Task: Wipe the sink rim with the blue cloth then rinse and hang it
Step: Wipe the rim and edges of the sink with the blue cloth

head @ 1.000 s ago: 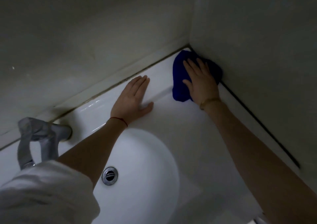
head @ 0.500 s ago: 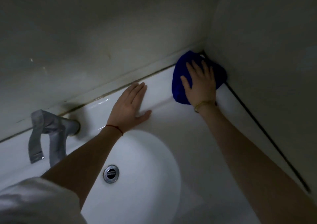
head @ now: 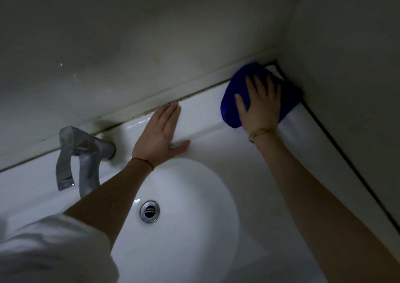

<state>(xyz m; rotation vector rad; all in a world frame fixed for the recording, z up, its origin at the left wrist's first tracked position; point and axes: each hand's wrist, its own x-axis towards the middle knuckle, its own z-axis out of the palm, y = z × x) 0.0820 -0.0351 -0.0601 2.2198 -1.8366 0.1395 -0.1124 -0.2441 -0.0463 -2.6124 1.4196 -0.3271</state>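
We pressed our right hand [head: 258,107] flat, fingers spread, on top of the blue cloth [head: 232,100], which lay bunched on the sink rim [head: 201,111] at the far right corner where the two walls met. The cloth was a soft, napped fabric crumpled into a rough oblong; its long axis ran from the near left edge up toward the corner, with its far tip touching the dark seam [head: 337,152] along the right wall. Our left hand [head: 159,135] lay palm down on the rim just left of the cloth, fingers pressed together and pointing at the back wall, thumb splayed out to the right; it held nothing. The sink was smooth, glossy white ceramic with a round basin and a shiny metal drain [head: 149,211] at its bottom. A grey metal faucet [head: 86,152] stood at the rim to the left, its lever drooping. No writing or brand mark could be read anywhere in the dim light.
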